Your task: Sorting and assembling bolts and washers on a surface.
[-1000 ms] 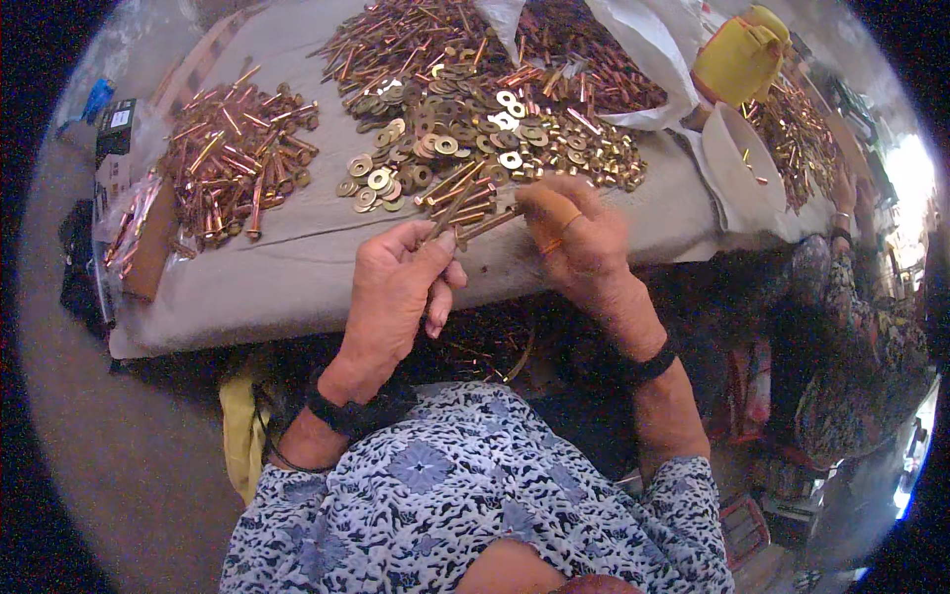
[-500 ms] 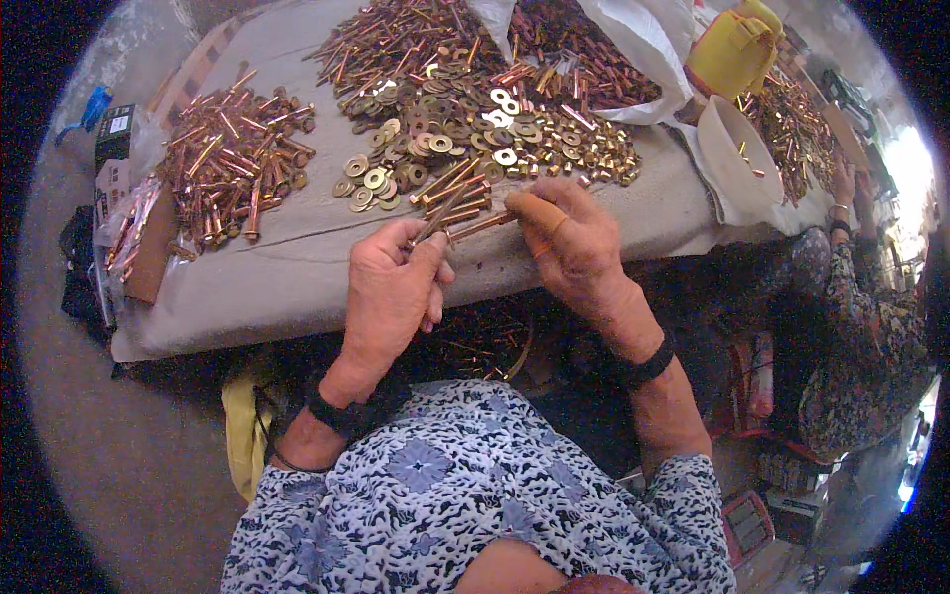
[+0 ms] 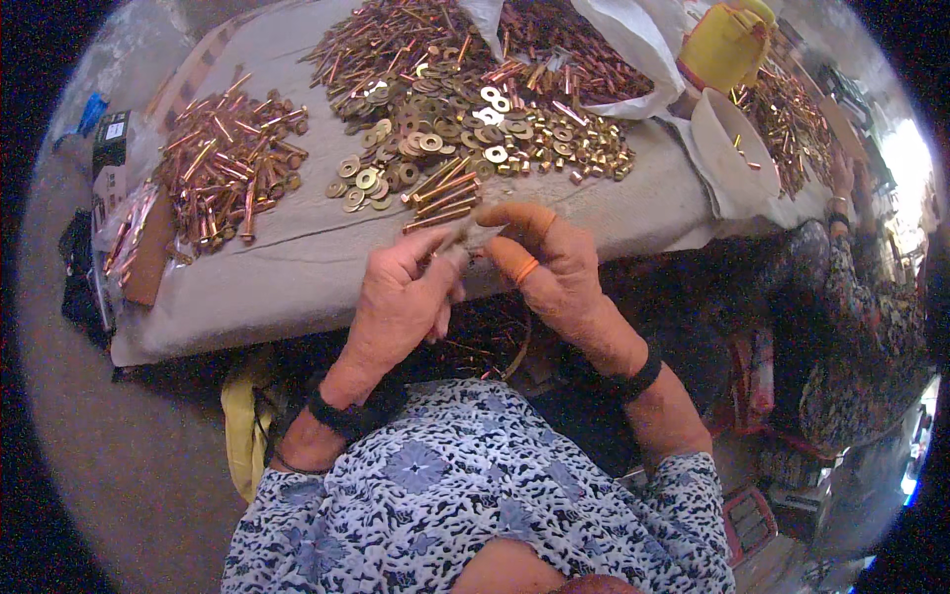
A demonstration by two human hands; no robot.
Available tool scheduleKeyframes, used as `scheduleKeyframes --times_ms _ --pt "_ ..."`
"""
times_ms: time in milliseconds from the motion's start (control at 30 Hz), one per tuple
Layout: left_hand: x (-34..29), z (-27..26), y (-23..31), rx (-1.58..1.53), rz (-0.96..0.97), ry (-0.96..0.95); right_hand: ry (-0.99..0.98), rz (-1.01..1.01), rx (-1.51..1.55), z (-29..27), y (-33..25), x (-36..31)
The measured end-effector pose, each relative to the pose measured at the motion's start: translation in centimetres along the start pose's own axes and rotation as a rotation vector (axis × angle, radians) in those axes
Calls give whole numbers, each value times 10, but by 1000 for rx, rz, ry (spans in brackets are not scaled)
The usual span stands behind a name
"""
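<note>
My left hand [image 3: 406,292] is closed over the table's front edge, its thumb and forefinger pinched together. Opposite it, my right hand [image 3: 554,262] has orange finger covers on thumb and forefinger, which are bent in toward the left fingertips. Between both sets of fingertips is a small pale, thin piece [image 3: 482,237], like clear plastic; blur hides its exact kind. Just beyond the hands, several copper-coloured bolts [image 3: 447,198] lie side by side. Behind them are a heap of flat washers [image 3: 421,139] and a spread of short brass-coloured nuts or sleeves [image 3: 579,148].
A pile of bolts [image 3: 228,163] lies at left, beside an open carton [image 3: 150,252] with bagged bolts. Larger bolt heaps fill the back, near a white sack [image 3: 633,49]. At right stand a white tub [image 3: 727,144] and yellow container [image 3: 727,48]; another person's arm [image 3: 839,203] shows beyond.
My right hand has come left and lower, to my left fingertips. The long bolt seen between my hands no longer shows there; a pale thin piece does. The view has shifted slightly.
</note>
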State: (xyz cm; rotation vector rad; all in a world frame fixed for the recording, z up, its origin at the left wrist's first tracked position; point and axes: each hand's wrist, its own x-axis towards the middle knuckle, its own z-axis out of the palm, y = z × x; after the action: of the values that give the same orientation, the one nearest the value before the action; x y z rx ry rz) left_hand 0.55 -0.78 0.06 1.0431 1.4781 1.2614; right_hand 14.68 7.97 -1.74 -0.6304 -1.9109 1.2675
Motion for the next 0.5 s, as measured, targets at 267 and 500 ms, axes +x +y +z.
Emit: scheduleKeyframes --times_ms 267,500 --pt "1 -1 6 -87 -152 -7 276 109 -94 -17 1 7" --pt "3 -7 6 -179 -172 -17 289 -157 -1140 -55 26 38"
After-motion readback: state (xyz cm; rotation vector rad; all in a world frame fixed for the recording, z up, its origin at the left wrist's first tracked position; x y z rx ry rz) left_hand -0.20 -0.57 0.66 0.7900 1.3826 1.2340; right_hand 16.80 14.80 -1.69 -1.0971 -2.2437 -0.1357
